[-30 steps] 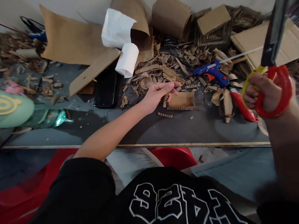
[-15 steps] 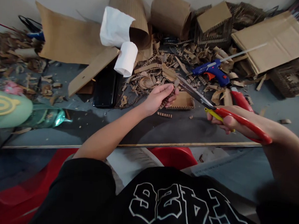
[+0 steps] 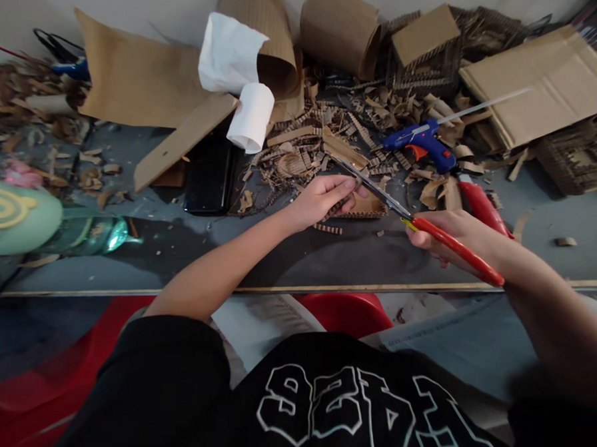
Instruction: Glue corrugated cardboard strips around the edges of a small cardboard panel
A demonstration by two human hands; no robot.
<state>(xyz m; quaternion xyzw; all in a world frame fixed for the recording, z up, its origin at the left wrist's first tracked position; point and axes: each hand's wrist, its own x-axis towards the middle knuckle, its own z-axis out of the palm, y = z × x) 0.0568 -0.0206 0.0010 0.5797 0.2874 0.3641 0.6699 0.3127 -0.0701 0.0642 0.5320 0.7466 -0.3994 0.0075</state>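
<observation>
My left hand (image 3: 324, 199) is closed, pinching a small strip of corrugated cardboard (image 3: 335, 209) between thumb and fingers. The fingers hide much of the strip. My right hand (image 3: 448, 228) grips a pair of scissors (image 3: 454, 248) with red handles, some yellow showing near the pivot. The blades point left and away from me, lie together, and cross right by my left fingertips. Whether they touch the strip I cannot tell. Just behind the blades lies a shallow cardboard tray (image 3: 367, 206), partly covered by my left hand.
Cardboard scraps (image 3: 296, 157) are heaped beyond my hands. A blue glue gun (image 3: 423, 144) lies at the right, near a flat cardboard sheet (image 3: 540, 89). Left of the heap are a paper roll (image 3: 251, 117) and a black phone-like slab (image 3: 208, 179). A green bottle (image 3: 88, 232) lies far left.
My right hand has moved slightly left, bringing the scissors farther across my left fingertips. The handles and blades have closed together. My left hand has barely shifted.
</observation>
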